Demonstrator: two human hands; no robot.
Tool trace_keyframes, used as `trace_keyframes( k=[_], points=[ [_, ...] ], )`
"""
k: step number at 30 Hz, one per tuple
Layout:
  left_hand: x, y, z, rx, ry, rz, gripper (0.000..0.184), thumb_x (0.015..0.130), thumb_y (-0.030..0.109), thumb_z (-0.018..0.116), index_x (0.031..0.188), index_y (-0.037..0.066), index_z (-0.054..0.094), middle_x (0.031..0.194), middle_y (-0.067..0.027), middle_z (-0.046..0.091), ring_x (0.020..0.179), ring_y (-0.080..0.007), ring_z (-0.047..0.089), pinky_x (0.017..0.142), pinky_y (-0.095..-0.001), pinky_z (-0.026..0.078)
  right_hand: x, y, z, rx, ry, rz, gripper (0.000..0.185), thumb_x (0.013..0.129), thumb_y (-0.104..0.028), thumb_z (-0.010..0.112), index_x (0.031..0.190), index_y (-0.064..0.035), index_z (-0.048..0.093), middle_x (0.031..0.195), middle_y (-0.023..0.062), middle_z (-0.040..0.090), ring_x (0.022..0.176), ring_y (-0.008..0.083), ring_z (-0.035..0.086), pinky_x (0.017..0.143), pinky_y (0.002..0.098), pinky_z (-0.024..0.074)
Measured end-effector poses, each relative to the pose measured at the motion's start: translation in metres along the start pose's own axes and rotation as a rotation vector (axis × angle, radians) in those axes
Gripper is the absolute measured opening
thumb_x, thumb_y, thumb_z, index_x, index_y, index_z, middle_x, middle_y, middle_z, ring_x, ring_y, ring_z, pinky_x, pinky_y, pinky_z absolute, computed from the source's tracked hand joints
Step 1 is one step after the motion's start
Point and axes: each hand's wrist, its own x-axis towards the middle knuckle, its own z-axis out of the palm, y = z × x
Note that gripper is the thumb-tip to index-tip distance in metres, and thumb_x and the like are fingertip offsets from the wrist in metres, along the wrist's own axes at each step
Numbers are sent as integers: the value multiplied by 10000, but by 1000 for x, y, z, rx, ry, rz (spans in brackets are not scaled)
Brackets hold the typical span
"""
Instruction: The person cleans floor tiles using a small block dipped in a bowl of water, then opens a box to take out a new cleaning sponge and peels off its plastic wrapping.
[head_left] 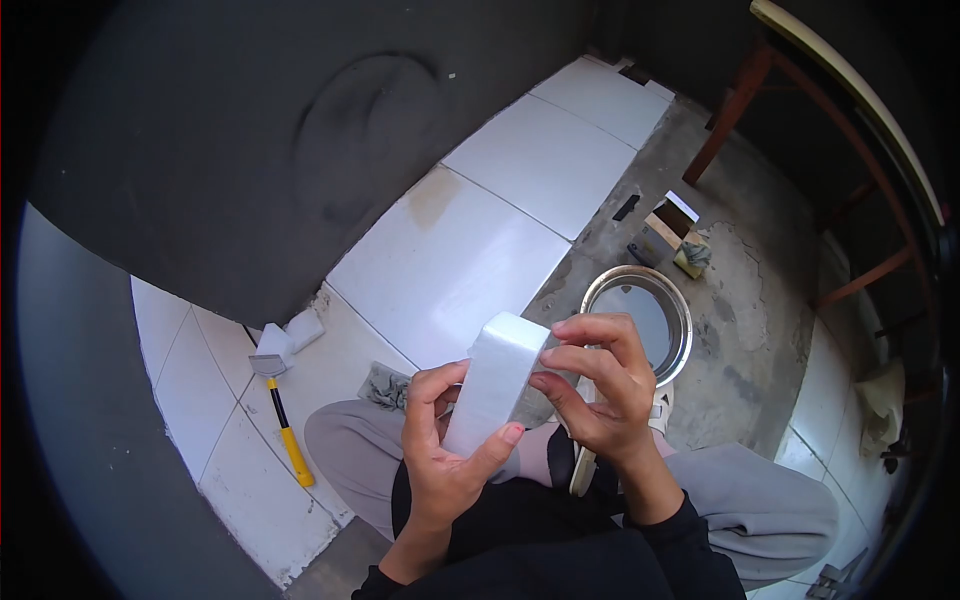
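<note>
A white, box-like block (497, 375) with a rounded top edge is held tilted in front of my lap. My left hand (450, 450) grips its lower part, fingers on the left side and thumb on the right. At the block's upper right edge, the fingers of my right hand (605, 385) are bent and spread, with fingertips close to or touching it. Whether they press on the block cannot be made out. Behind my right hand sits a round metal-rimmed pan (683, 318).
A yellow-handled scraper (290, 445) lies on tiles at the left, beside white pieces (290, 338). A grey crumpled cloth (385, 387) is near my left knee. Beyond the pan stands an open small box (660, 232). A wooden-legged table (735, 115) is at the upper right, a dark wall (230, 150) at the left.
</note>
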Motion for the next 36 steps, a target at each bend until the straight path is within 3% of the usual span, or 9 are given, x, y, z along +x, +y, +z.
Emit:
trace_keyframes(
  k=[3, 27, 36],
  points=[
    [-1, 0, 1, 33, 12, 37, 594, 729, 93, 801, 1225, 13, 482, 1115, -89, 505, 960, -149, 557, 838, -283, 470, 1, 3, 3, 41, 32, 0, 291, 626, -22, 806, 886, -67, 684, 1018, 96, 620, 796, 214, 571, 624, 289, 488],
    [-11, -2, 4, -93, 72, -109, 558, 769, 71, 768, 1230, -4, 462, 1093, -96, 566, 970, -149, 592, 833, -287, 493, 6, 10, 0, 261, -226, 205, 198, 683, -34, 782, 818, -51, 638, 1051, 72, 602, 868, 224, 561, 718, 326, 481],
    [-11, -6, 2, -222, 100, -144, 608, 749, 131, 779, 1237, -2, 442, 1144, -113, 530, 1011, -171, 555, 878, -322, 466, 4, -1, 1, 257, -119, 165, 175, 705, -7, 755, 854, -33, 668, 953, 92, 620, 834, 216, 587, 707, 312, 476]
  ],
)
